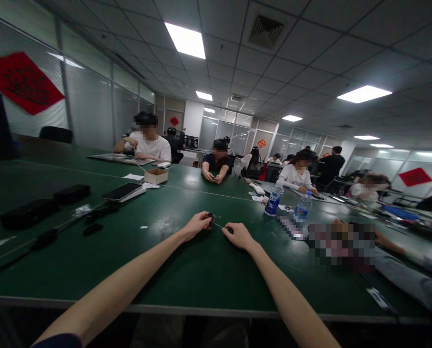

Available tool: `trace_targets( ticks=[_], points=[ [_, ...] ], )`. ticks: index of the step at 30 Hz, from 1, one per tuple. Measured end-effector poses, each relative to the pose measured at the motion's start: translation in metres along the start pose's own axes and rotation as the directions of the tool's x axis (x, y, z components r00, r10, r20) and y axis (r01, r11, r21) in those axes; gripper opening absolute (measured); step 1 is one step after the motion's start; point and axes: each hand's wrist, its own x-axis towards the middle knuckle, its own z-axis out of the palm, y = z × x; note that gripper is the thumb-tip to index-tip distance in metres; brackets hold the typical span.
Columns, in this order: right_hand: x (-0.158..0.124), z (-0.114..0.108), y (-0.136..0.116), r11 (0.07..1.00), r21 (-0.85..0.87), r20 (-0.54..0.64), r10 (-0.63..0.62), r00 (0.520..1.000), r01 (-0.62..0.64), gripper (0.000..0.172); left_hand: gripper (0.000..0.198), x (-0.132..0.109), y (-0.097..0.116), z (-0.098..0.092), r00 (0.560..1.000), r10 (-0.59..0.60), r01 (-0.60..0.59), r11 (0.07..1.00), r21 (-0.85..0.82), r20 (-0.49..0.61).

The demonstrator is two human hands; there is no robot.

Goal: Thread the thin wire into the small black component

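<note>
A small black rounded piece [210, 217] sat over the middle of the dark green counter [172, 275], pinched in the fingertips of the left hand [197, 225]. A thin pale strand [219, 225] ran from it to the right hand [238, 235] just beside, whose fingers were closed on its dark end. A clear blue-labelled water bottle [274, 200] stood well beyond.

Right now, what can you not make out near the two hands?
1. Head view: the small dark part in the left hand is too small, and fingers cover it.
2. Head view: the dark piece in the right hand is mostly hidden by fingertips.
3. Head view: the thin line between them is too fine to identify.
4. Head view: the bottle label is too small to read.
</note>
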Motion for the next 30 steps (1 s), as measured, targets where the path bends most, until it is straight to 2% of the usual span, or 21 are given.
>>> trace_targets(
  ticks=[10, 23, 30],
  points=[
    [-0.0009, -0.0034, -0.0005, 1.000, -0.020, 0.022, 0.003, 1.000, -0.003, 0.039, 0.031, 0.0000, -0.0022, 0.0000, 0.998, 0.009, -0.007, 0.999, 0.035, -0.064],
    [-0.0031, -0.0094, -0.0069, 0.999, -0.021, 0.061, 0.039, 0.997, -0.037, 0.039, 0.044, -0.0063, 0.0067, 0.0036, 0.999, 0.047, -0.043, 0.986, 0.163, -0.024],
    [-0.0022, -0.0051, -0.0030, 0.997, -0.068, 0.046, 0.033, 0.998, -0.030, 0.039, 0.041, -0.0051, 0.0049, 0.0024, 0.999, 0.049, -0.050, 0.971, 0.235, 0.012]
  ],
)
